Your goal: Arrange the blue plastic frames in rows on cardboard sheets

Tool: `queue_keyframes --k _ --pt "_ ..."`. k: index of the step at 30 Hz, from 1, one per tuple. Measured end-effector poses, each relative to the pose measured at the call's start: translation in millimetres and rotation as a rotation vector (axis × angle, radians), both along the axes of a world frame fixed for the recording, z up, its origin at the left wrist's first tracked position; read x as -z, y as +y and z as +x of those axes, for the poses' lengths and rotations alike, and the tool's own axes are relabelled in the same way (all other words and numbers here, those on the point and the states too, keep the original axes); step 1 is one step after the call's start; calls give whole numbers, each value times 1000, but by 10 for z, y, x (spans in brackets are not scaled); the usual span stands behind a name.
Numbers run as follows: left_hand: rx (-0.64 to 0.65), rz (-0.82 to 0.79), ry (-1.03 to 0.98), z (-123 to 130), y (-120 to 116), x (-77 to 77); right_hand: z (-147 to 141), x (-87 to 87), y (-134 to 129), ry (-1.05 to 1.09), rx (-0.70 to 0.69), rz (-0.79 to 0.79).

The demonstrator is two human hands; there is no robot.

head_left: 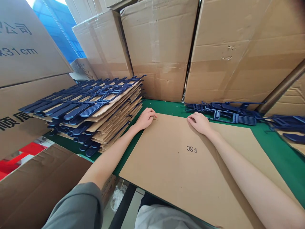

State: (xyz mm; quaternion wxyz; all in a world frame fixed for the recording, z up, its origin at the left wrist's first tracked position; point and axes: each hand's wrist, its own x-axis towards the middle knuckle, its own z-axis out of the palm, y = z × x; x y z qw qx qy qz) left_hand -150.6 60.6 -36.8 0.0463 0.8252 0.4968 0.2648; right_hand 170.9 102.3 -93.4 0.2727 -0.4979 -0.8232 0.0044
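Observation:
A flat brown cardboard sheet (166, 165) marked FSC lies on the green table in front of me and reaches over its near edge. My left hand (145, 118) is at the sheet's far left corner, its fingers curled at the edge. Along the far edge, my right hand (199, 122) has its thumb and fingers pinched together at the cardboard. The undersides of both grips are hidden. Left of my left hand stands a stack of dark blue plastic parts (92, 109) layered with cardboard sheets. More dark blue plastic parts (224, 113) lie just beyond my right hand.
Large cardboard boxes (162, 47) wall off the back of the green table (164, 106). Further boxes (30, 60) rise at the left. A brown pole (283, 86) slants down at the right, near another pile of blue parts (288, 122). An open carton (45, 181) sits low at left.

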Motion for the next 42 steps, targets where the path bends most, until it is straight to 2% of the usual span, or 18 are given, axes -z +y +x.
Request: queue_keyframes --k 4,7,10,12,16,18,22,31,42 --pt "8 24 77 32 -2 68 -6 1 -21 7 -10 27" --pt "6 26 106 26 18 142 -20 -49 -47 14 -7 146" --pt "1 37 130 13 43 183 9 -111 -59 69 102 325" --pt "-2 40 143 7 53 191 64 -117 -55 94 218 374" --pt "-5 37 156 11 58 186 180 -38 -35 42 428 269" --pt "-7 35 157 14 58 185 198 0 -27 1 471 187" --pt "-9 36 160 17 55 185 173 7 -21 -67 439 97" --pt "-13 29 176 22 35 179 178 -52 -40 -25 441 -16" --pt "-13 27 173 14 34 184 253 -44 -19 36 531 0"
